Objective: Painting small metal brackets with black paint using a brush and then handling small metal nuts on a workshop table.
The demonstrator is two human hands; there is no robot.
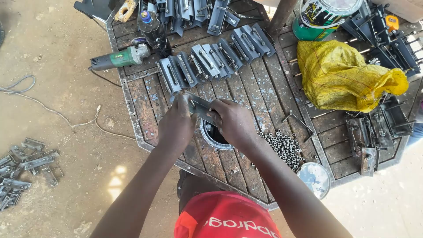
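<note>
Both my hands grip one flat grey metal latch plate (198, 105) above a round tin (214, 140) set in the slatted metal table (260, 88). My left hand (177, 124) holds the plate's left end. Its right end is held by my right hand (233, 121). Just beyond my hands, a row of several similar latch plates (216, 57) leans in a line across the table. The tin is partly hidden by my right hand.
A green angle grinder (119, 57) and a dark bottle (154, 31) lie at the table's far left. Small metal sleeves (282, 145), a tin lid (315, 178), a yellow sack (348, 75), a paint can (324, 17) and more plates (372, 128) sit right. Plates (24, 167) lie on the ground.
</note>
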